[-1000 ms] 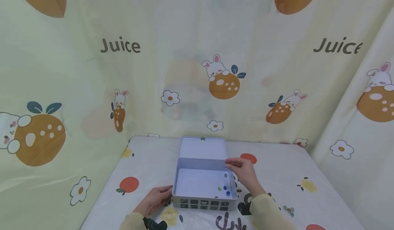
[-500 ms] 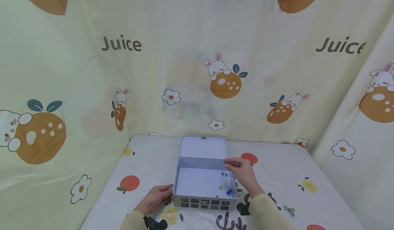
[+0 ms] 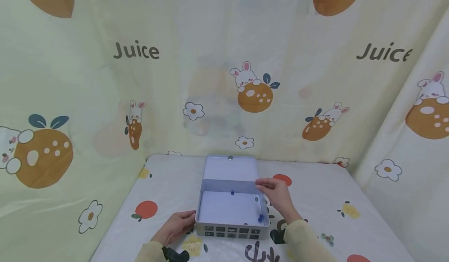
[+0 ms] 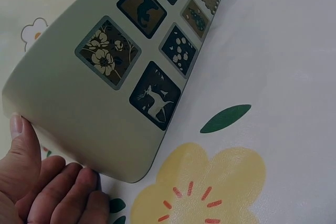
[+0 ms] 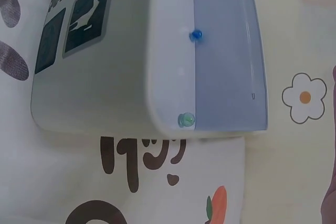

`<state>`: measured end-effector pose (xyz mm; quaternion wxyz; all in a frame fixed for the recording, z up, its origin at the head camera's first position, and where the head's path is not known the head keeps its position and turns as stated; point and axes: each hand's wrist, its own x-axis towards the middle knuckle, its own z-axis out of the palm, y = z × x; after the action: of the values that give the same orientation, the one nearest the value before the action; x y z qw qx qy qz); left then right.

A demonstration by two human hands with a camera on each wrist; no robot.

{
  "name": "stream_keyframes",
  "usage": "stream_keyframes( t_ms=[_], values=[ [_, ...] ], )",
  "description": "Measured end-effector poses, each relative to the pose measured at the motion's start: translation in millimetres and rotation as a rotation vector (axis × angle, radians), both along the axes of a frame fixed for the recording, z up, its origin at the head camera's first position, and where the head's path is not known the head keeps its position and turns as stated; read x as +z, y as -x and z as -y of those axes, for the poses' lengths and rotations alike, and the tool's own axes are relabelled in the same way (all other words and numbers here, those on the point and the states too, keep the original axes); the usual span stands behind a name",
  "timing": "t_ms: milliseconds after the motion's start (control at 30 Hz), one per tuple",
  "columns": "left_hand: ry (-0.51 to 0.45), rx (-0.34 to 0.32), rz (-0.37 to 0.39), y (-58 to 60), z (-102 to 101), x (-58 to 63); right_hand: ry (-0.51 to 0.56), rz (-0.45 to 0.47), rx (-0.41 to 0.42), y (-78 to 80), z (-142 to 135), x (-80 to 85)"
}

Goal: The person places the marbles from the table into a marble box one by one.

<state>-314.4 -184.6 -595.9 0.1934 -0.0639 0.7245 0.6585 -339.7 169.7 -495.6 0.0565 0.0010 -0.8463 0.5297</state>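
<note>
A pale tin box with picture squares on its front stands on the cloth, its hinged lid folded back. Small glass marbles lie inside: blue ones near the front right, a green one by the right wall, and a dark blue one at the back wall. My left hand grips the box's left side near the front; the left wrist view shows its thumb at the upper edge and curled fingers lower down. My right hand pinches the back right corner beside the hinge.
The table wears a white cloth printed with fruit, flowers and dark lettering. Curtains with rabbits and oranges hang close behind and along both sides. A black strap device sits at my left wrist.
Marbles have rolled about in the box: a dark blue one now lies at the back wall, and the yellow-green one no longer shows. Both hands have stayed at their places on the box.
</note>
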Motion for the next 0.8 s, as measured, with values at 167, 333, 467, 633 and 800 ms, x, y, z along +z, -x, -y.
stream_keyframes(
  t_ms=[167, 333, 467, 633, 800],
  values=[
    [0.008, 0.000, 0.000, -0.1, -0.9, -2.4, -0.013, -0.013, 0.004, -4.8, -8.7, 2.3],
    [0.021, -0.004, -0.002, -0.4, -2.8, -2.7, -0.032, -0.030, -0.008, -12.2, -41.5, -5.2],
    [0.037, -0.007, -0.005, -0.5, -2.8, -1.5, -0.080, -0.002, -0.049, -23.7, -85.2, -15.2],
    [0.050, -0.007, -0.009, -1.4, -2.3, -1.1, -0.170, 0.041, -0.136, -41.6, -152.0, -27.9],
    [0.072, 0.002, -0.016, -2.6, -1.9, 1.7, -0.255, 0.059, -0.200, -62.8, -210.1, -34.8]
  ],
)
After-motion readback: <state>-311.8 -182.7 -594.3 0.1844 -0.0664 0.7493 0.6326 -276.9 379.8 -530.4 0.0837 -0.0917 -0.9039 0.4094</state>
